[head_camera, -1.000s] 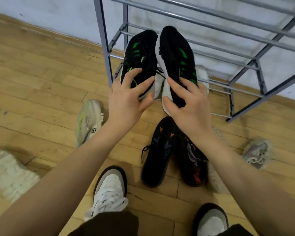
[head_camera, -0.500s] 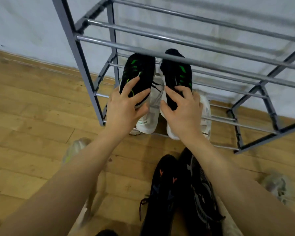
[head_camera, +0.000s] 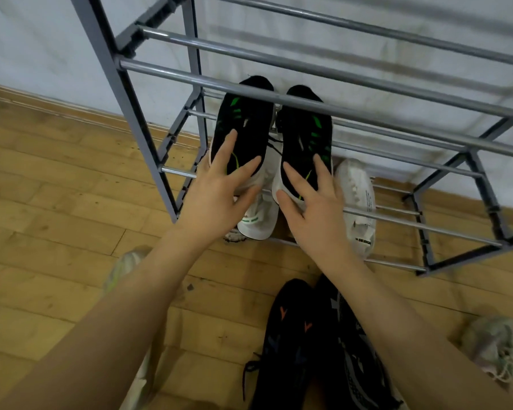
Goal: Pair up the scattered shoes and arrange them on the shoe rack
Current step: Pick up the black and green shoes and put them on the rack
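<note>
Shoes: the black pair with green marks was on the middle tier of the shoe rack (head_camera: pixel 137 113), toes pointing at the wall, left shoe (head_camera: pixel 243 122) and right shoe (head_camera: pixel 305 134) just beside each other, heels sticking out over the front bar.
Left hand (head_camera: pixel 216 196): grip was apart, fingers straight and spread, fingertips resting on the heel end of the left black-green shoe. Not curled round it.
Right hand (head_camera: pixel 314 208): same deal, fingers loose and straight, lying on the heel end of the right one, thumb along its white sole edge.
Lower tier: a white pair sat right under them, one white shoe (head_camera: pixel 256 220) partly hidden by the left hand, the other white shoe (head_camera: pixel 359 202) out to the right with small black lettering on its side.
Floor (head_camera: pixel 42 202): wood planks. Two black shoes (head_camera: pixel 323 350) lay side by side close to the camera, between the forearms, one with orange marks.
Other strays: a pale shoe with yellow-green trim (head_camera: pixel 122 267) was mostly behind the left forearm, and a blurry greyish shoe (head_camera: pixel 495 347) sat far right.
Wall (head_camera: pixel 42 39): plain white behind the rack.
</note>
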The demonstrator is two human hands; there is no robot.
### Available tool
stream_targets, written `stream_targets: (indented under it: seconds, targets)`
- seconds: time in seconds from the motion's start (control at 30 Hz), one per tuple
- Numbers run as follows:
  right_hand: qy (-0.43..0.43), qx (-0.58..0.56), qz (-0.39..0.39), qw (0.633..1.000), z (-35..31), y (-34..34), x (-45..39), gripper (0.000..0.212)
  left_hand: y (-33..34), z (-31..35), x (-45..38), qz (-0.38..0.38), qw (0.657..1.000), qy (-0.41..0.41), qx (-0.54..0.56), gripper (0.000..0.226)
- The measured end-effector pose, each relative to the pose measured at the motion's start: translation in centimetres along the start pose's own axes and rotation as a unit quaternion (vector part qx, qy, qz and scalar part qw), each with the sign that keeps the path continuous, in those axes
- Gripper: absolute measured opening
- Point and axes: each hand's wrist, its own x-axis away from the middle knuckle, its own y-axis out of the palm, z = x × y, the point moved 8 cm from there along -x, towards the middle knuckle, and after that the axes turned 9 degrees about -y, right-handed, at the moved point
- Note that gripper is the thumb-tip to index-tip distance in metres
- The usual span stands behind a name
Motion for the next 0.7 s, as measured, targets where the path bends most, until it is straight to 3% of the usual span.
stream_targets:
  seconds: [0.27, 0.5, 0.7]
  targets:
    - [-0.018, 0.041, 0.042, 0.998, -2.7, 1.5, -1.2, 0.042, -2.2, -1.4, -0.1, 0.064, 0.997, 0.020, 0.047, 0.037]
    - [-0.010, 0.127, 0.013, 0.992, -2.8, 2.6, -1.8, 0.048, -0.8, -2.4, -1.0, 0.013, 1.000, 0.019, -0.001, 0.043]
    - [-0.008, 0.123, -0.042, 0.991, -2.6, 2.9, -2.5, 0.045, -0.8, -2.5, -0.2, -0.002, 0.999, 0.026, -0.032, 0.045]
